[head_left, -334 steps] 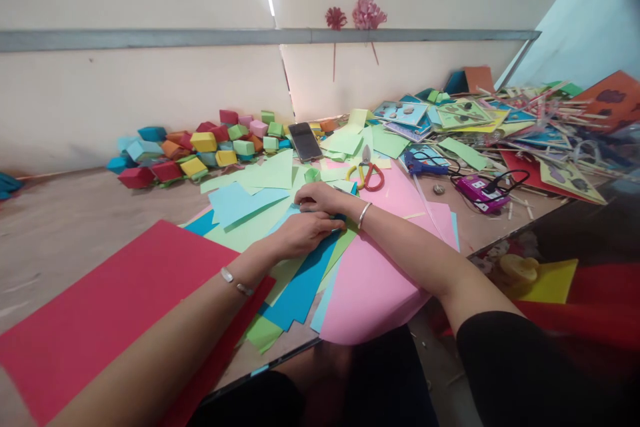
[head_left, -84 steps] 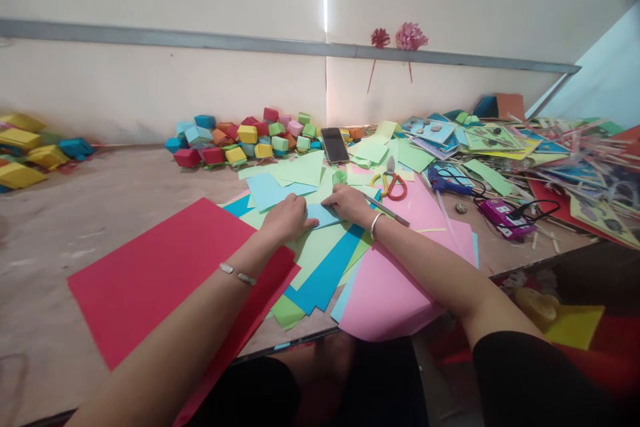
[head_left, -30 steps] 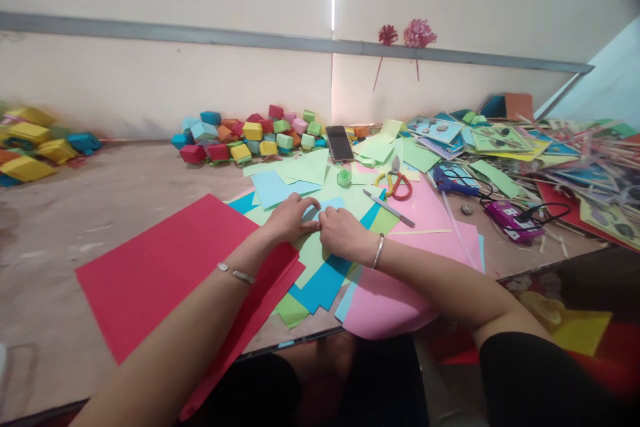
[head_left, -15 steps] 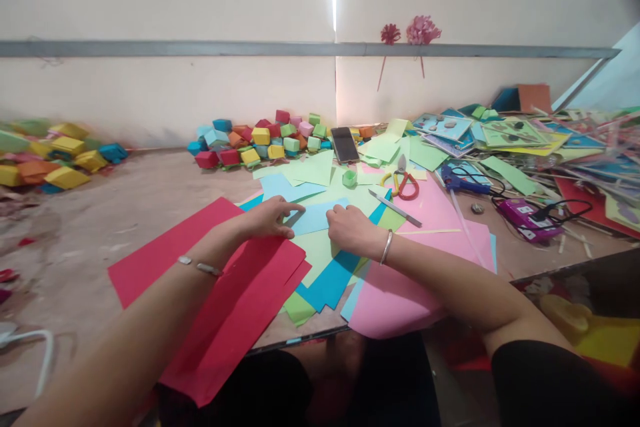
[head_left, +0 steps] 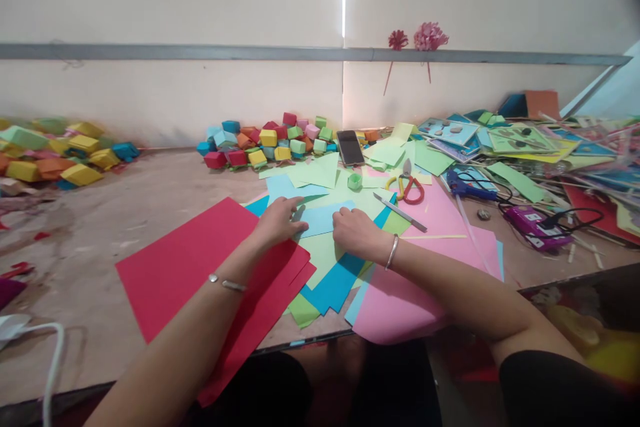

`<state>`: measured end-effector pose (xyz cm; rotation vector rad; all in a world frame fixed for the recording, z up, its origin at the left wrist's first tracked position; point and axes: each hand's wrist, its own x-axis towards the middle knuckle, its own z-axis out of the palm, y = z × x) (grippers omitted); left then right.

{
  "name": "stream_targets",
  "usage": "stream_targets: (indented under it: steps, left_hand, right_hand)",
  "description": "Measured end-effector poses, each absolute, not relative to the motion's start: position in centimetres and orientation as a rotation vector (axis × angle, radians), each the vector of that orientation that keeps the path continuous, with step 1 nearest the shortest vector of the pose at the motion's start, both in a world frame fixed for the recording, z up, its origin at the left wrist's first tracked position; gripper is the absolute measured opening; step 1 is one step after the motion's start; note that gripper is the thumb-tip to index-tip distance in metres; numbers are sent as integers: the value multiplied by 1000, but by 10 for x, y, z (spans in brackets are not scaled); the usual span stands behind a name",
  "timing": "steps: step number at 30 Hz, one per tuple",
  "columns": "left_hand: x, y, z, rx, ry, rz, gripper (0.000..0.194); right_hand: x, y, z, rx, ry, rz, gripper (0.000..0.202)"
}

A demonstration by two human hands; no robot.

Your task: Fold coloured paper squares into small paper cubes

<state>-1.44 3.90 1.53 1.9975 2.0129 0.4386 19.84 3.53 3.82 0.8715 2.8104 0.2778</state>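
A small light blue paper piece lies over pale green sheets between my hands. My left hand is at its left end, fingers apart, above the corner of the red sheets. At the right end of the blue piece is my right hand, its fingers curled together; what they hold, if anything, is hidden. Darker blue strips stick out beneath. A cutter knife and red-and-yellow-handled pliers rest to the right, near a small green paper roll.
Folded paper boxes and a phone stand along the wall. More paper boxes are piled at left. Pink sheets, a blue glue gun and a purple power strip lie at right. A white cable crosses the left front.
The view has shifted slightly, moving the scene right. My left forearm has swung right, and its hand remains beside the light blue piece. My right hand is nearly unchanged.
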Motion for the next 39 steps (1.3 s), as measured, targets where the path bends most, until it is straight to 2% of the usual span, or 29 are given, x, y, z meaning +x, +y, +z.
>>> stream_targets:
  steps: [2, 4, 9, 12, 14, 16, 22, 26, 32, 35, 39]
  left_hand:
    - [-15, 38, 14, 1948, 1959, 538, 74]
    - [-17, 37, 13, 1905, 1929, 624, 68]
    - [-19, 37, 11, 1883, 1942, 714, 30]
    - [-17, 36, 10, 1878, 1945, 790, 20]
    - [-16, 35, 11, 1857, 1934, 850, 20]
    - [-15, 34, 11, 1814, 1923, 908, 22]
    - [-17, 33, 11, 1655, 1929, 1088, 30]
    - [-15, 32, 13, 1579, 1901, 1184, 34]
    - [-5, 27, 20, 1268, 1512, 1311, 48]
    - [-3, 24, 25, 1266, 1585, 1349, 43]
    - [1, 22, 25, 1344, 1642, 1346, 38]
  right_hand:
    - [200, 37, 40, 901, 2810, 267, 27]
    - [201, 40, 42, 947, 2814, 237, 27]
    - [204, 55, 36, 1171, 2951, 269, 28]
    - [207, 65, 29, 1326, 3051, 283, 41]
    - [210, 71, 28, 1432, 3048, 250, 43]
    - [214, 77, 29, 1526, 3012, 162, 31]
    - [218, 86, 36, 1659, 3019, -404, 26]
    - [217, 85, 35, 1715, 3051, -634, 23]
    - [217, 87, 33, 1669, 3144, -619, 24]
    - [218, 88, 32, 1558, 3131, -533, 26]
    - [214, 80, 32, 1461, 3154, -236, 25]
